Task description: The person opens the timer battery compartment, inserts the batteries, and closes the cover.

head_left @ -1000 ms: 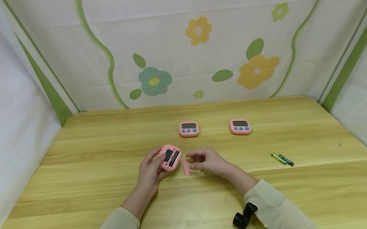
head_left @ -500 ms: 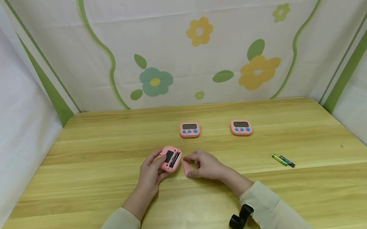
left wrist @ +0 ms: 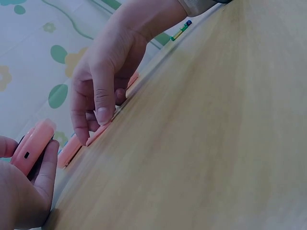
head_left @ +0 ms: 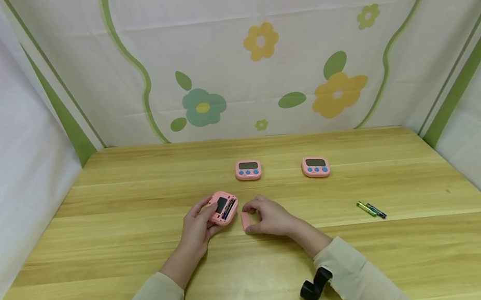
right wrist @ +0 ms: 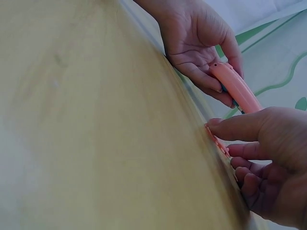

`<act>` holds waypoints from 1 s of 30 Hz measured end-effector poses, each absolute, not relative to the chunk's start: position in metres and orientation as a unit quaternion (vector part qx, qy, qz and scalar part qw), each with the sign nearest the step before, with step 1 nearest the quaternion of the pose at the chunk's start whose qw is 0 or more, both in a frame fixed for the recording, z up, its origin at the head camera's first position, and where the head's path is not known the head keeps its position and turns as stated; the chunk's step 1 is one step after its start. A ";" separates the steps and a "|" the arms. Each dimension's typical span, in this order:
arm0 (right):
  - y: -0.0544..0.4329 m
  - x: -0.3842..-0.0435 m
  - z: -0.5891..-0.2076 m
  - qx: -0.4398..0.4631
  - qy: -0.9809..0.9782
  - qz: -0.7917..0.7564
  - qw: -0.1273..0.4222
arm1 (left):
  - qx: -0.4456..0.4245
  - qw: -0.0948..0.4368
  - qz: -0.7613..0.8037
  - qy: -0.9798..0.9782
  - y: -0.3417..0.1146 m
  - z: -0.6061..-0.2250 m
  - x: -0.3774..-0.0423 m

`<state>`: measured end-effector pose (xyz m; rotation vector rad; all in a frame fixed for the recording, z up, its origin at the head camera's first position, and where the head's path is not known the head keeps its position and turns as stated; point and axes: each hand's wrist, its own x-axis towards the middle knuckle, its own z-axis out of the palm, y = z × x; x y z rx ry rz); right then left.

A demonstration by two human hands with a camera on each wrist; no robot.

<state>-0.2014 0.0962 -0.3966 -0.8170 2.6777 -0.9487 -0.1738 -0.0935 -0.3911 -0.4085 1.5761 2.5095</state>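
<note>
My left hand [head_left: 196, 230] grips a pink digital timer [head_left: 213, 218], back side up, thumb across its back. Dark batteries [head_left: 229, 208] lie in the timer's uncovered battery compartment. Just right of it, my right hand [head_left: 274, 216] pinches a narrow pink battery cover [head_left: 245, 221] by its two ends, between thumb and fingers. The right wrist view shows this cover [right wrist: 218, 142] low against the tabletop, partly hidden by the fingers. In the left wrist view the timer [left wrist: 37, 146] is held above the table, its edge towards the camera.
Two more pink timers, one [head_left: 248, 169] behind the hands and one [head_left: 316, 167] farther right, lie with screens up. On the right, a green battery [head_left: 365, 209] and a dark battery [head_left: 376, 211] lie side by side on the wooden table [head_left: 427, 257]. A flowered curtain [head_left: 227, 68] stands behind.
My right hand has moved slightly left and its thumb and fingers have closed onto the battery cover, which has shifted very little. The left hand keeps its hold on the timer.
</note>
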 end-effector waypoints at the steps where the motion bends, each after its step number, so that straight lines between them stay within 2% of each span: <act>1: 0.096 -0.201 -0.396 -0.277 0.901 -0.320 0.092 | -0.135 0.075 0.836 0.526 -0.094 -0.391 -0.174; 19: 0.099 -0.201 -0.394 -0.288 0.896 -0.322 0.103 | -0.136 0.075 0.833 0.531 -0.094 -0.391 -0.173; 30: 0.100 -0.203 -0.394 -0.279 0.899 -0.329 0.074 | -0.130 0.076 0.832 0.535 -0.095 -0.392 -0.173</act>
